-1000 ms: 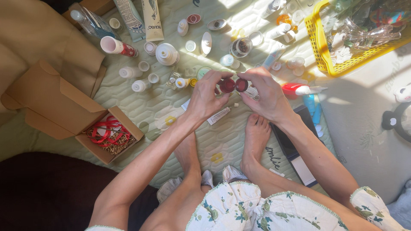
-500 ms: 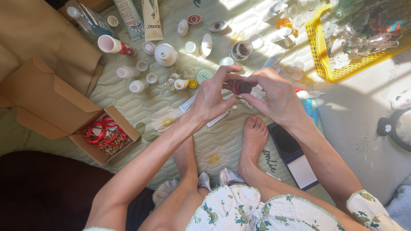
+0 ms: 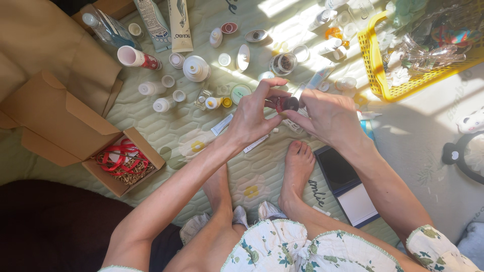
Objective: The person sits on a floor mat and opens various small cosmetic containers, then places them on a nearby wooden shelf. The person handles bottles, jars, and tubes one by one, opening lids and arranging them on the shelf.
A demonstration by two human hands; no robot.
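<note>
Now | left hand (image 3: pixel 250 117), right hand (image 3: pixel 327 117) pinch small red jar (image 3: pixel 286 104), seemingly closed | clutter close around

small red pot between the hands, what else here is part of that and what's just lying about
In hand:
- small red pot
- left hand
- right hand

Lying about:
- yellow basket
- cardboard box with red ribbon
- two tubes
- white bottles and loose caps
- dark notebook
</note>
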